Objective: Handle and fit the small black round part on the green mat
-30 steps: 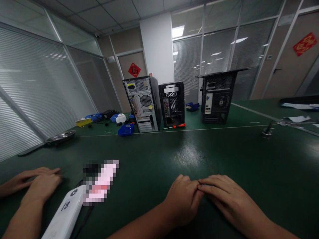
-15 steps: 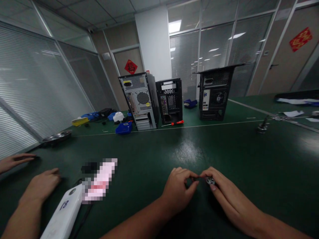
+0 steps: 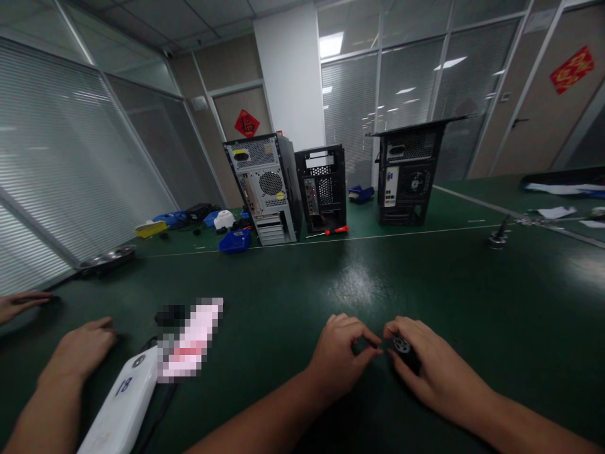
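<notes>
My left hand (image 3: 341, 350) is closed in a pinch just above the green table. Its thumb and forefinger tips come together beside my right hand, and whatever is between them is too small to make out. My right hand (image 3: 432, 359) curls around a small round part (image 3: 401, 343) with a silver, spoked-looking face and a dark body. That face points toward the camera, between thumb and forefinger. The fingertips of both hands are very near each other, with a slight gap visible.
Another person's hands (image 3: 78, 353) rest at the left, near a white power bank-like device (image 3: 120, 397) marked 18 and a blurred pink patch (image 3: 196, 340). Computer cases (image 3: 271, 189) stand behind, with a red screwdriver (image 3: 336, 231) and a blue bin (image 3: 235, 241).
The round part has turned in my right hand, showing more of its face and dark body. My right thumb has shifted lower, and my left fingertips have moved slightly right.
</notes>
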Demonstrator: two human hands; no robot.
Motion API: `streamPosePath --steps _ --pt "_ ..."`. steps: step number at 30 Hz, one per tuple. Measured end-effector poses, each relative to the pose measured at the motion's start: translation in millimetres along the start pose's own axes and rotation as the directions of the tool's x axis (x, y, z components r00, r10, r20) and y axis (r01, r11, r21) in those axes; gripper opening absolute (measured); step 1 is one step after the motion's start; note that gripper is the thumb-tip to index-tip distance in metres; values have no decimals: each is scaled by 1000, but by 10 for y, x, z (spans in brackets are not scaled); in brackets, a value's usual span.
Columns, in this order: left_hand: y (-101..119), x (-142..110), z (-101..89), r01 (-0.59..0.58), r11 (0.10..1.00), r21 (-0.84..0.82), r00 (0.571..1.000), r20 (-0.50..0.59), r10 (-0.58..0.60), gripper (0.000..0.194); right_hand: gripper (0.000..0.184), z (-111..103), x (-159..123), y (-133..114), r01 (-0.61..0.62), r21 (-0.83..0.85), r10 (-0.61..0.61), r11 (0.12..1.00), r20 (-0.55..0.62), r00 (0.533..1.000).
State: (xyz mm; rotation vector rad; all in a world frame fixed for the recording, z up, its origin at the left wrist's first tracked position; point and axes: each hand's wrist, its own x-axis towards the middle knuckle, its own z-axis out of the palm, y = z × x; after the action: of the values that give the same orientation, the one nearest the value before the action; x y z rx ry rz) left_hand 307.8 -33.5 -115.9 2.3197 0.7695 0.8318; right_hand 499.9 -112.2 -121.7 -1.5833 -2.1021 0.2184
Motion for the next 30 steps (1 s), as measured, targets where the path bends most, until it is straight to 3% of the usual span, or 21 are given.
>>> streamPosePath --steps 7,12,24,30 --pt "-22 -1 -12 -116 993 -33 988 102 118 11 12 -33 15 -23 198 -88 -203 976 -49 978" --pt "-56 -17 12 -166 986 -15 978 129 167 17 14 -63 24 -33 251 -145 -263 957 -71 962" --pt "47 -33 -49 -79 997 -2 989 126 78 17 15 -66 18 -79 248 -137 -265 959 -126 956" --pt "64 -30 -67 -72 997 2 988 137 71 27 25 -97 9 -132 115 -120 -121 986 -44 992"
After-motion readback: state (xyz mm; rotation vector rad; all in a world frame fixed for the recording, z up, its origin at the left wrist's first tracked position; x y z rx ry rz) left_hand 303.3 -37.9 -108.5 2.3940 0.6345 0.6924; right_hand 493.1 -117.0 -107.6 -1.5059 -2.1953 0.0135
